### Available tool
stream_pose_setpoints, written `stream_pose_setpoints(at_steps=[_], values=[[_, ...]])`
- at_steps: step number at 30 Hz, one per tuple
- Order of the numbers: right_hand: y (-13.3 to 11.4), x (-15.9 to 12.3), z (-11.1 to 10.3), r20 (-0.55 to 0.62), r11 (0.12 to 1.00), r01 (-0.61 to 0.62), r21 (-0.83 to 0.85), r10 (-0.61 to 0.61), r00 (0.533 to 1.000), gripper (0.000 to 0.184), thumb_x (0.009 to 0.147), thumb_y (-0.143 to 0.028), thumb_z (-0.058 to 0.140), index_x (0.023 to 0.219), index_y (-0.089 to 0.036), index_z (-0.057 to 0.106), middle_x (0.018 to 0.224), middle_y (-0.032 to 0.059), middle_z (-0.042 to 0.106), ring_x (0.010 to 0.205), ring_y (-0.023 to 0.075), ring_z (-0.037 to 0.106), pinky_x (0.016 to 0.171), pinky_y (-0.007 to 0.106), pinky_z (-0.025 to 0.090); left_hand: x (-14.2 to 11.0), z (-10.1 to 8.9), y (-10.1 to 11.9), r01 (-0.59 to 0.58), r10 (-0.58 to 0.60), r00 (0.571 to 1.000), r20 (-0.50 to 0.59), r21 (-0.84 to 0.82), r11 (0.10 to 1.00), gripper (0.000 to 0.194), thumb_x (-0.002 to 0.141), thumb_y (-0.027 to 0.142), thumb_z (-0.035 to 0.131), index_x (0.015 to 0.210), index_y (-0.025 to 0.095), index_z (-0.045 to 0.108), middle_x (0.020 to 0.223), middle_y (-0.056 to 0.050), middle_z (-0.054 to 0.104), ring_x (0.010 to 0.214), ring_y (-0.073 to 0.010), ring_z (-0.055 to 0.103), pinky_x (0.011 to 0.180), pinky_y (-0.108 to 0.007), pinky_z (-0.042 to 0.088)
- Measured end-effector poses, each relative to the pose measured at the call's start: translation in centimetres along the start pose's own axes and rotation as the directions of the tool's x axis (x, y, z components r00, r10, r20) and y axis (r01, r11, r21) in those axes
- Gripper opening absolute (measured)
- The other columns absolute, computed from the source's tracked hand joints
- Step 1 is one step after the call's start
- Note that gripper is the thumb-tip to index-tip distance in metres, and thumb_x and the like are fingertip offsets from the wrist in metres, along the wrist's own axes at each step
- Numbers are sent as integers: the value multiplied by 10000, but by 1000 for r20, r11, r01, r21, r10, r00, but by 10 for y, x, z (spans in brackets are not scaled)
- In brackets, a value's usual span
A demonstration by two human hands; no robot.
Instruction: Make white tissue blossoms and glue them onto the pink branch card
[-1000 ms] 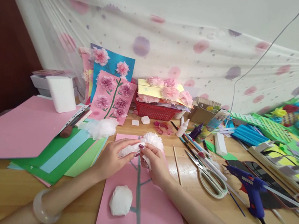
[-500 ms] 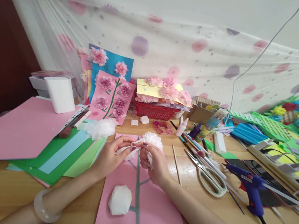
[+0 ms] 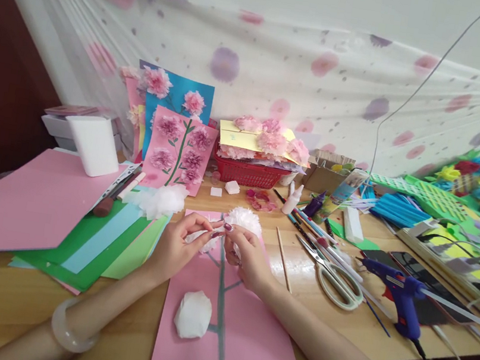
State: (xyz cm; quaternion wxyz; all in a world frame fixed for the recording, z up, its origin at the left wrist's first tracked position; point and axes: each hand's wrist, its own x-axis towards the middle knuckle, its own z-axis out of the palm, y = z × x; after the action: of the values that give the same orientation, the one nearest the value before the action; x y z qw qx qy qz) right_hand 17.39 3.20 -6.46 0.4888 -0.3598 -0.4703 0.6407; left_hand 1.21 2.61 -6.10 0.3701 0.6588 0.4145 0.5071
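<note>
In the head view, the left hand [image 3: 176,245] and right hand [image 3: 251,257] have their fingers pinched on thin white paper [image 3: 207,245] above the pink sheet [image 3: 262,346], maybe gently so it won't rip. A round white bundle [image 3: 193,315] sits on the sheet, probably for easy reach.

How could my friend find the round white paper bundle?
On the wooden table, find the pink sheet lying flat with a gray-green stem. Left of the stem's lower part sits the bundle: fairly smooth, unlike the ruffled white paper flower at the sheet's far end.
</note>
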Motion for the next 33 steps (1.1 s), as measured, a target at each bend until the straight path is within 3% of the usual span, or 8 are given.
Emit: stream_pose_setpoints(at_steps=[6,11,17,23,26,33], values=[[0,0,0,20,999,33,-14,-33,999,318,795,-404,644,614,-175,521,499,-68,373,426,61,252,417,236,164,0,-1,-1,28,-28,999,-19,2,1000,171,815,364,632,802,203,575,843,-44,747,870,-224,720,709,-273,531],[0,0,-2,34,999,24,-36,-23,999,233,785,-377,652,722,-161,593,484,-81,369,423,56,211,422,233,136,-1,-1,-5,27,-28,999,-27,-22,999,167,812,355,639,803,203,572,879,-52,747,976,-242,703,740,-273,527],[4,0,-5,46,1000,16,-26,-14,999,202,771,-340,651,705,-165,573,479,-88,358,415,51,199,424,233,124,-1,0,-8,72,-72,997,2,-34,997,225,790,373,669,765,201,526,772,-46,748,832,-224,716,619,-245,493],[1,-1,-3,8,990,26,-139,-25,1000,243,768,-396,663,721,-169,589,511,-78,359,441,60,236,442,237,148,0,1,2,179,-177,984,27,-220,959,340,748,391,718,940,210,504,927,-73,767,741,-191,705,580,-244,503],[-1,-3,-2,-7,972,36,-234,-39,999,256,763,-416,668,735,-167,611,552,-61,388,473,69,280,459,240,184,2,1,5,197,-202,979,7,-258,946,377,735,383,720,997,180,541,887,-89,770,804,-209,715,636,-250,517],[-2,-4,0,-30,948,41,-317,-53,998,220,761,-386,658,709,-173,638,573,-46,389,488,77,253,467,255,174,5,0,1,267,-282,959,5,-344,900,416,713,388,721,1016,150,564,842,-82,763,668,-182,694,576,-241,501]])
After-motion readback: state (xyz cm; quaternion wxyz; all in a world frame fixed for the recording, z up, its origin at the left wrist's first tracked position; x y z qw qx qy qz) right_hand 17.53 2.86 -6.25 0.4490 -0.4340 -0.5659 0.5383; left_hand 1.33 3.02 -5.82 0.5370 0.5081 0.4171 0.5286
